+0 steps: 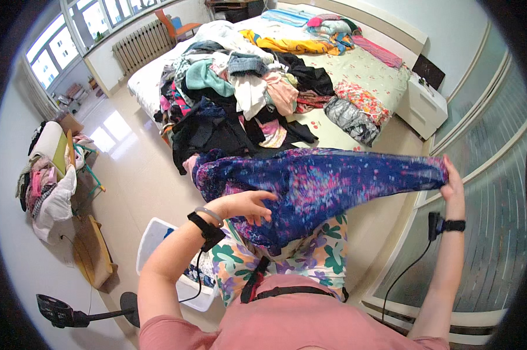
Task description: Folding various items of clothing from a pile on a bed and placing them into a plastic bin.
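Observation:
A navy garment (316, 183) with a pink and blue speckled print stretches across in front of me, partly over my lap. Its narrow end is gripped in my right hand (451, 180), out to the right with the arm extended. My left hand (250, 206) hovers over the garment's left part with its fingers spread; whether the fingertips touch the cloth I cannot tell. The garment's bunched left end lies against dark clothes (215, 129) at the bed's near edge. Folds hide the garment's exact shape.
A large clothes heap (246, 65) covers much of the bed (368, 65). Rolled garments (353, 118) lie at its near right. A white plastic bin (152, 245) stands by my left leg. Left are a chair piled with clothes (53, 188) and a black fan (55, 310). Glass sliding doors (469, 205) run along the right.

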Demonstrator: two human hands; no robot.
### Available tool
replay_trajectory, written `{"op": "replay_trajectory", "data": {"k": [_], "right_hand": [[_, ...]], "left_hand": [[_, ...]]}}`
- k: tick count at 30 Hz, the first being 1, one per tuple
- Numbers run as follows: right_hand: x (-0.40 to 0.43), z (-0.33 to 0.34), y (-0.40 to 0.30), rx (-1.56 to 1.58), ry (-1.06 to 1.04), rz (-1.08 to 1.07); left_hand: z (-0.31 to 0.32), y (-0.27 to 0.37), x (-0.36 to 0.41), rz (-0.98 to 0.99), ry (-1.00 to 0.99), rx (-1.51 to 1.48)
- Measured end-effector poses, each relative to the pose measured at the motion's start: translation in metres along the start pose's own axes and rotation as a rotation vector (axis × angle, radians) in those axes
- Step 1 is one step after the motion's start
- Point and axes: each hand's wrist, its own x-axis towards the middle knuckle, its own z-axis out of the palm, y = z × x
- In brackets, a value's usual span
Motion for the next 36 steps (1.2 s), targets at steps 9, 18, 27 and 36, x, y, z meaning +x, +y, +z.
{"op": "replay_trajectory", "data": {"k": [9, 18, 27, 36], "right_hand": [[-0.075, -0.059, 0.039, 0.135, 0.128, 0.111], [-0.079, -0.047, 0.039, 0.014, 0.064, 0.076], [-0.069, -0.059, 0.065, 0.072, 0.147, 0.053], [-0.078, -0.032, 0.093, -0.028, 0.098, 0.091]], "left_hand": [[-0.038, -0.112, 0.091, 0.138, 0.821, 0.824], [-0.136, 0.118, 0.125, 0.663, 1.097, 0.638], [-0.051, 0.009, 0.179, 0.283, 0.774, 0.442], [0.056, -0.014, 0.162, 0.403, 0.852, 0.481]]}}
